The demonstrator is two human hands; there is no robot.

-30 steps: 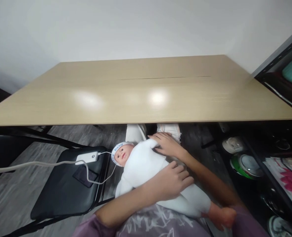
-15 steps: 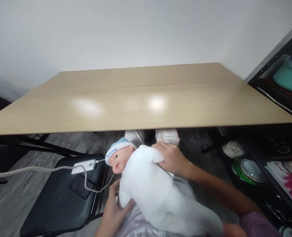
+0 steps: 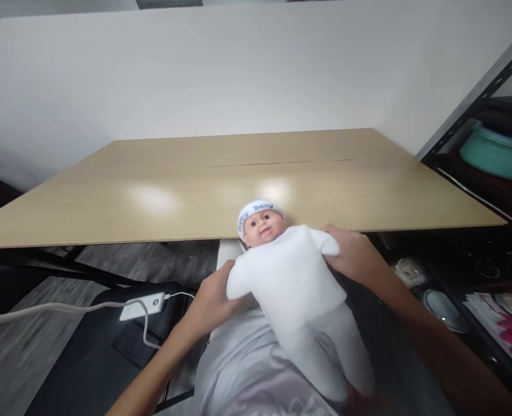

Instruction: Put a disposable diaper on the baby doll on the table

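Note:
A baby doll (image 3: 288, 277) in a white top and trousers, with a blue-and-white lettered hat, is held up over my lap, face toward me. Its head overlaps the front edge of the wooden table (image 3: 186, 190) in the head view. My left hand (image 3: 216, 294) grips the doll's arm on the left side, thumb in front. The doll's other arm is in my right hand (image 3: 349, 251), whose fingertips are partly hidden behind it. The doll's legs hang down toward the lower right.
On the left, a black chair (image 3: 78, 358) carries a white power bank (image 3: 141, 306) with a cable (image 3: 65, 309) and a dark flat item. A black shelf rack (image 3: 464, 121) on the right holds a teal container (image 3: 496, 153) and papers. A white wall stands behind the table.
The doll has been raised and turned from lying slanted to more upright, facing me. Both hands have moved up with it, the left now around its arm. The camera view has tilted up slightly.

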